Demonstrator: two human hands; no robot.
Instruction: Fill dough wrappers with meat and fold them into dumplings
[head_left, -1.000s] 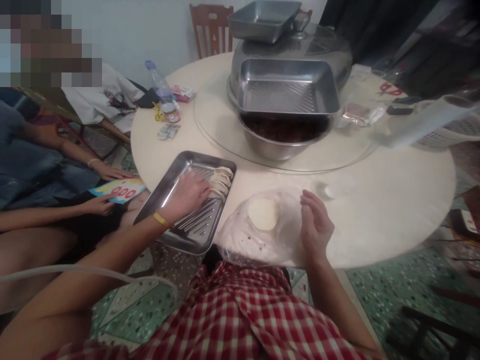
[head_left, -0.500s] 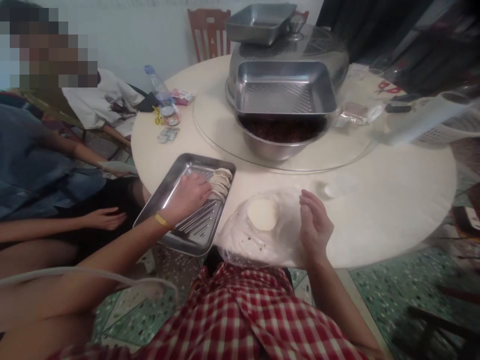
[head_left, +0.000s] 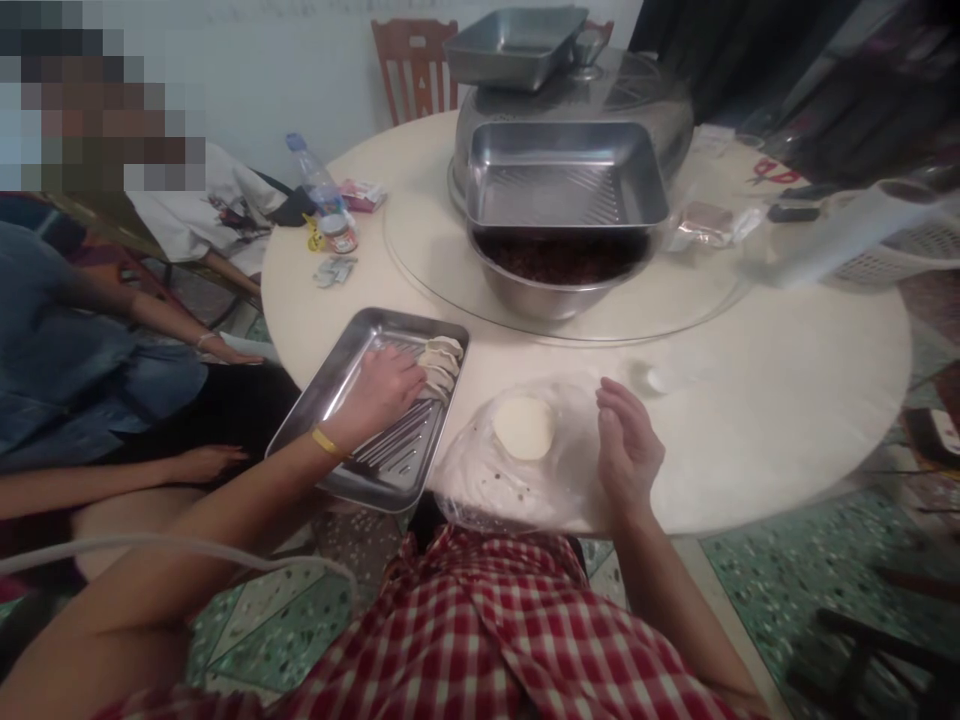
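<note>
Hands, two, bare, set well apart. Left hand [head_left: 386, 390]: in the tray [head_left: 394, 465], palm down, fingers bent, their tips at the left ends of the dumplings [head_left: 441, 360]; whether they pinch the nearest one or merely touch it, cannot tell, the hand covering the spot. Right hand [head_left: 630, 445]: on edge at the right margin of the plastic sheet [head_left: 480, 475], fingers half curled, thumb side turned inward, nothing visible in its grasp. Dumplings: a short row against the right wall of the tray, toward its far corner, each one's long axis running roughly left to right, one behind another; left hand adjoining, right hand well off across the sheet. Tray: metal, ribbed floor, long axis slanting away and to the right, near end close to the table edge. Dough round [head_left: 523, 427]: one, pale, flat on the sheet, near-circular and so with no long axis; it lies between the hands, right of the left one and left of the right one, the right being nearer, neither touching it. Beyond, on the table [head_left: 780, 400]: a steel bowl [head_left: 555, 295] with dark contents; a second tray [head_left: 566, 185] tilted over its far part; a third tray [head_left: 514, 50] on a domed lid [head_left: 660, 115] behind. Left rear: bottle [head_left: 319, 175], jar [head_left: 339, 235]. Right rear: scissors [head_left: 778, 172], plastic roll [head_left: 855, 238], basket [head_left: 889, 262]. Far left: a seated person's hand [head_left: 229, 352], clear of the tray.
</note>
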